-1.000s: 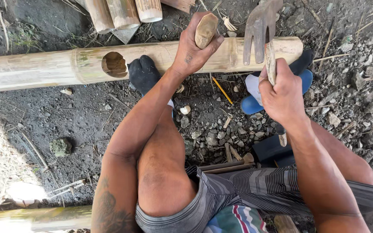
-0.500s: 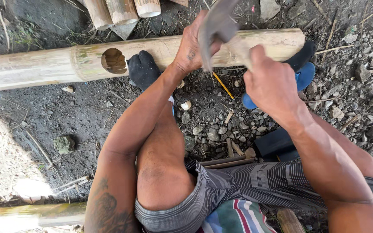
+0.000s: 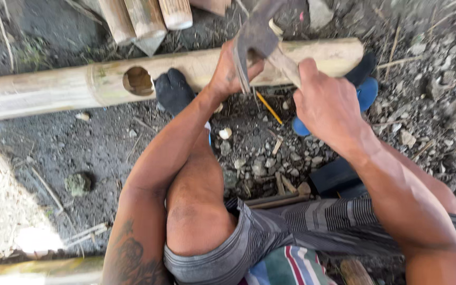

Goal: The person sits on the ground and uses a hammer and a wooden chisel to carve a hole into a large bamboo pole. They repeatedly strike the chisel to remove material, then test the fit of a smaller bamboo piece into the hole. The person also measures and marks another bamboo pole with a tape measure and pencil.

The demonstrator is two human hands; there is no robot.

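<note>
Right hand: fingers curled tight round the wooden handle of a hatchet. Handle runs up and left from the fist. Steel head sits over the left hand, edge pointing down toward the pole; whether the edge touches wood cannot be told.

Left hand: fingers wrapped over something on the top of the pole, largely hidden behind the hatchet head. What it grips cannot be made out. Heel of the hand lies against the near side of the pole.

Pole: thick pale bamboo, lying flat on the ground, running left to right across the top of the view. A round hole is cut in its near face, left of the hands and well apart from them.

A foot in a dark sock is pressed against the pole just right of the hole. Blue sandal under the right end of the pole.

Beyond the pole: three cut bamboo ends side by side. A yellow pencil lies on the gravel just below the hands. Ground: dark soil, small stones, wood chips.
</note>
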